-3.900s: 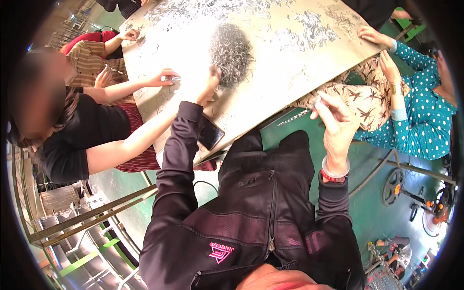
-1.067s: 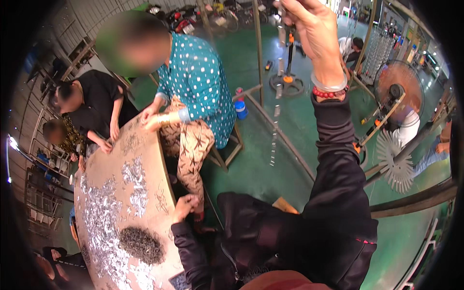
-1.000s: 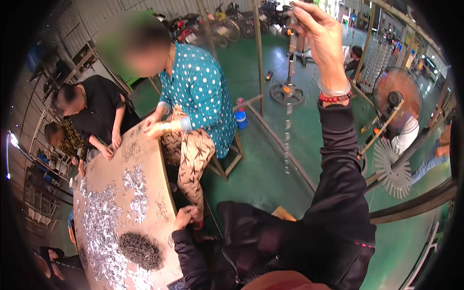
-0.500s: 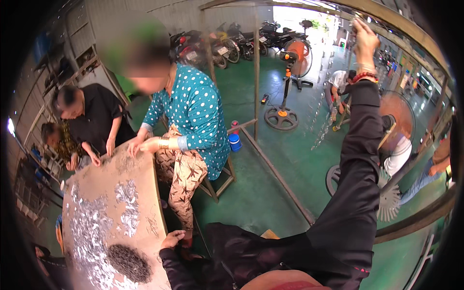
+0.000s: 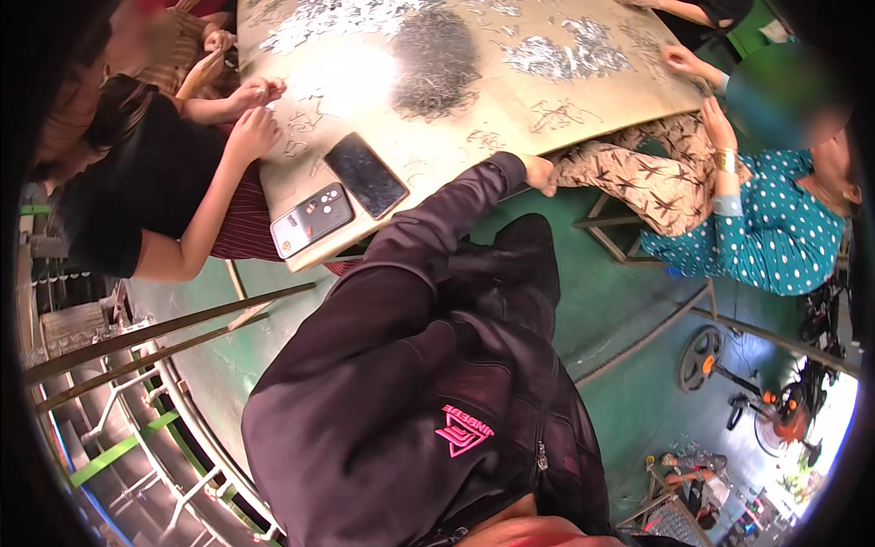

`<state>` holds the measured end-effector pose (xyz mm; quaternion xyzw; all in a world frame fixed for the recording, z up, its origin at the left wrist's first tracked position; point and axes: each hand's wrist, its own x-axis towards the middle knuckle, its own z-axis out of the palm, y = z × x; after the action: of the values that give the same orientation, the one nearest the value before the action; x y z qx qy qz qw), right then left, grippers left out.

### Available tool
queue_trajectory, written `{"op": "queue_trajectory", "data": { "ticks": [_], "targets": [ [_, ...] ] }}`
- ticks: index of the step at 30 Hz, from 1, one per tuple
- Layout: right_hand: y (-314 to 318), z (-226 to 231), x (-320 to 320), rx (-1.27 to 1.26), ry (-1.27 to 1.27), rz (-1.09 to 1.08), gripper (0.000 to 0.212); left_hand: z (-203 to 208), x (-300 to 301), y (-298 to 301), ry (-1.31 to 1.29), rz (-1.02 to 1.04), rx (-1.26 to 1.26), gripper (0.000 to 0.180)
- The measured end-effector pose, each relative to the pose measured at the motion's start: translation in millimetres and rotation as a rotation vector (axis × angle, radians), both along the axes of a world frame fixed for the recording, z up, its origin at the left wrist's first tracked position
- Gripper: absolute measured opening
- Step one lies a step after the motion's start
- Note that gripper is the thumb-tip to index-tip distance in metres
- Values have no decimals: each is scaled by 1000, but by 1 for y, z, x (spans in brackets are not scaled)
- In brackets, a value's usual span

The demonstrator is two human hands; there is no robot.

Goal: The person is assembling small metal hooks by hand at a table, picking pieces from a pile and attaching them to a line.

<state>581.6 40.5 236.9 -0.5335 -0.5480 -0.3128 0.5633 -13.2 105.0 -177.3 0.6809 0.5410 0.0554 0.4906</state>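
Note:
My left hand (image 5: 540,174), at the end of a black sleeve, is at the near edge of the table (image 5: 428,178). Its fingers look curled together; anything inside them is hidden. My right hand is out of view. Close by on the tabletop lie small tangles of thin dark wire-like pieces (image 5: 556,114). Farther back are a large dark heap of fine wire-like pieces (image 5: 433,64) and scattered silvery flat bits (image 5: 565,60). Two phones lie at the table's near left corner: one dark, screen up (image 5: 367,175), the other in a grey case (image 5: 313,221).
A person in black (image 5: 155,182) works at the table on the left. On the right sits a person in a dotted teal shirt (image 5: 775,219), whose patterned trousers (image 5: 629,178) are beside my left hand. Metal frame bars (image 5: 173,333) and a standing fan (image 5: 729,374) are nearby.
The view has swung left toward the table. My raised right hand, with shiny strands hanging by it, has left the picture. My left hand stays at the table edge.

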Motion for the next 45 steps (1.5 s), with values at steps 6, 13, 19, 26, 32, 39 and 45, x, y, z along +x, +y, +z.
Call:
{"op": "queue_trajectory", "data": {
  "ticks": [6,13,19,26,32,39,45],
  "targets": [
    [-10,-55,-57,28,142,189,28,121,-20,-70,-310,214,-104,24],
    [-12,-71,-93,57,158,294,22,83,-103,-56,690,843,875,19],
    [11,-64,-172,7,194,489,20,79,-108,-49,759,706,805,17],
    [37,-85,-185,-22,372,887,20,130,-116,-76,570,722,516,27],
    [52,-115,-240,-279,408,984,19,137,-83,-109,371,622,459,24],
    [58,-133,-258,-379,424,977,17,96,-97,-135,390,508,782,14],
    [62,-177,-248,-579,745,1023,17,48,-108,-148,-628,988,302,14]
  ]
}}
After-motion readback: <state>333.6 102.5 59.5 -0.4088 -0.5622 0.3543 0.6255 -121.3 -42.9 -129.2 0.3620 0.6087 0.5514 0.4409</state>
